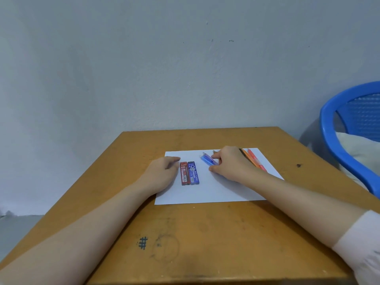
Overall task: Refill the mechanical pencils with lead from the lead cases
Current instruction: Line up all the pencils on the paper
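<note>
The near end of the blue pencil (208, 159) is hidden under the right hand (231, 164). The fingers (216, 156) and thumb are curled round it, but how tight the hold is cannot be told. Just behind it, only the tip of a grey pencil (214, 151) is seen. An orange pencil (247, 157) and a red pencil (256, 160) are half covered by the same hand and wrist.

The blue pencil is laid slanting on the white paper (205, 192), with its free end pointed away and to the left. The orange and red ones are slanted the same way. Further left, the red lead case (184, 173) and blue lead case (194, 173) are laid flat, side by side and touching, with their long sides pointed away from the person. The left hand (162, 173) is rested just beside the red case, its fingers loose and a little bent.

The paper is laid on a brown, scribbled worktop (205, 233) set against a pale grey wall (144, 68). A blue chair (333, 136) is cut off at the right edge.
</note>
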The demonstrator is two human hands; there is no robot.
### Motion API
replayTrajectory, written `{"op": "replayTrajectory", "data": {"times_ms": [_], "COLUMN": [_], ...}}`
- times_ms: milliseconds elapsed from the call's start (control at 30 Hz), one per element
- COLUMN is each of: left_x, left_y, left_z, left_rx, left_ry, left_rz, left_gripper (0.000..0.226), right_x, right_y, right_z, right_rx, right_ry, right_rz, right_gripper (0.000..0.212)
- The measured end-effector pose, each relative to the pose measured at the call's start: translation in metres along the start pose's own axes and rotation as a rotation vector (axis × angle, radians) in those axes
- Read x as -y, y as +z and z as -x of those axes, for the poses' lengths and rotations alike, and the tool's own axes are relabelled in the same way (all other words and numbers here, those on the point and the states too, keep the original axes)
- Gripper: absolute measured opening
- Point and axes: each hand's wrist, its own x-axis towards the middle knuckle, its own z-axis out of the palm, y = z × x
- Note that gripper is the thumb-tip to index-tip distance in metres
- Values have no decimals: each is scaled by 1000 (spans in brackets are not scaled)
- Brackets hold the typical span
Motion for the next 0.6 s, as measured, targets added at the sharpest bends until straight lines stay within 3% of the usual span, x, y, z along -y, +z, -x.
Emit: {"op": "replayTrajectory", "data": {"times_ms": [100, 300, 433, 600], "left_x": [-6, -15, -18, -13], "left_y": [0, 2, 2, -4], "left_z": [5, 15, 16, 13], "left_rx": [43, 75, 97, 116], "left_ry": [58, 185, 237, 211], "left_rz": [78, 0, -141, -151], "left_gripper": [43, 59, 55, 48], "right_x": [3, 0, -7, -20], "right_y": [-3, 0, -1, -6], "right_z": [5, 6, 4, 1], "right_rx": [1, -83, -160, -183], "right_ry": [1, -64, -41, -77], "right_rz": [-23, -125, -146, -137], "right_gripper": [45, 30, 27, 25]}}
